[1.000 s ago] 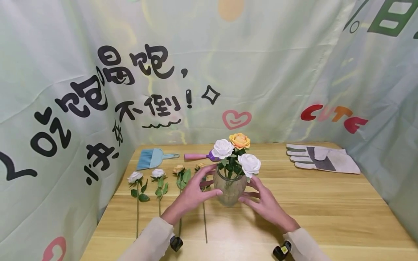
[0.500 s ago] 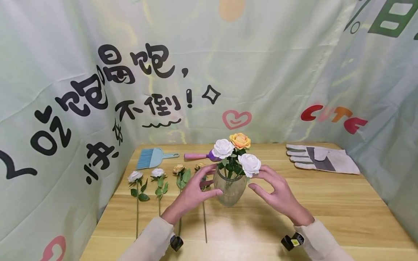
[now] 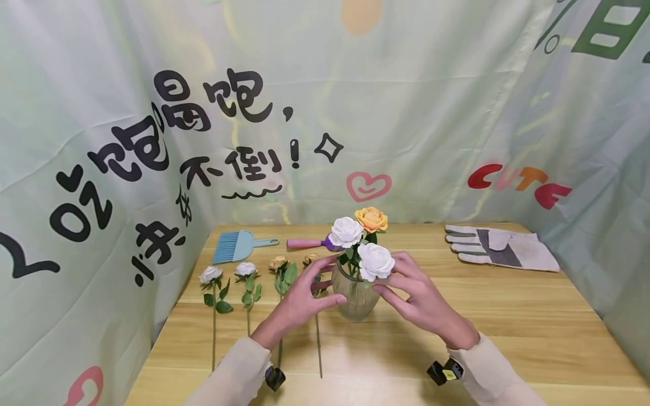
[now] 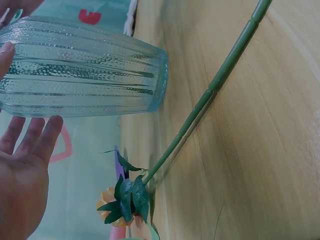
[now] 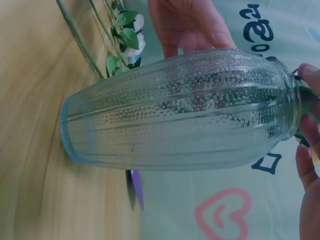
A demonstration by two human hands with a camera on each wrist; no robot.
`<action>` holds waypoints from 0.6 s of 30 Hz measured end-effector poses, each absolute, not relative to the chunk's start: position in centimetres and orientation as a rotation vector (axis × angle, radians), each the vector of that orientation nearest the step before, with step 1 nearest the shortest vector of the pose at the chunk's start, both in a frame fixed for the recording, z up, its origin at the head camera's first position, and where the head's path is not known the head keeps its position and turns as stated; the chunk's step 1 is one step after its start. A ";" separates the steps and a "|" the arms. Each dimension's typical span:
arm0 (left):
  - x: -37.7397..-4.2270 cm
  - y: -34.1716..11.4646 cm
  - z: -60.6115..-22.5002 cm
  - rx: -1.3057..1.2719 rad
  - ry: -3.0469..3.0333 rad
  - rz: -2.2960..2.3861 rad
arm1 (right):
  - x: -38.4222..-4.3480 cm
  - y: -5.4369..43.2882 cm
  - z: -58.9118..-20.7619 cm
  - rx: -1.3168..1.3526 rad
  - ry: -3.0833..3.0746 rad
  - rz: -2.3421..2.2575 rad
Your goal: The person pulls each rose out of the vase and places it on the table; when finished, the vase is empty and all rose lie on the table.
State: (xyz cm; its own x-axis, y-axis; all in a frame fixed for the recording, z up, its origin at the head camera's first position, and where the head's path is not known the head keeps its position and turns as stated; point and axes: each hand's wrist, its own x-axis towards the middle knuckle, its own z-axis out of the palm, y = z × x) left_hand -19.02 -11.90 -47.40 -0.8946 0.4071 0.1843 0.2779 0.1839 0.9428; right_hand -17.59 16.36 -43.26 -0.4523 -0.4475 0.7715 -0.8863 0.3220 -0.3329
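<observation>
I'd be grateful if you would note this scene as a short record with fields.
Vase: clear ribbed glass vase, upright on the wooden table
Vase contents: near white rose, far white rose, orange rose
Left hand: thumb and fingers around the vase's side
Right hand: at the near white rose, close to the rim
Lying flowers: two white blooms, two orange blooms
Back left: blue tool, pink-handled tool
Back right: grey-and-white glove

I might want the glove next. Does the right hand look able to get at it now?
Probably yes: nothing stands between the right hand and the glove on the table, though that hand is at the front white rose.
</observation>
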 end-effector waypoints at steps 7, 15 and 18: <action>-19.1 -12.0 -47.4 0.721 2.330 1.819 | -17.6 15.9 -42.8 1.172 -2.081 0.953; -19.1 -12.0 -47.4 0.703 2.326 1.817 | -17.9 15.4 -42.5 1.212 -2.064 0.924; -19.2 -12.0 -47.4 0.695 2.326 1.813 | -18.0 15.3 -42.7 1.249 -2.046 0.899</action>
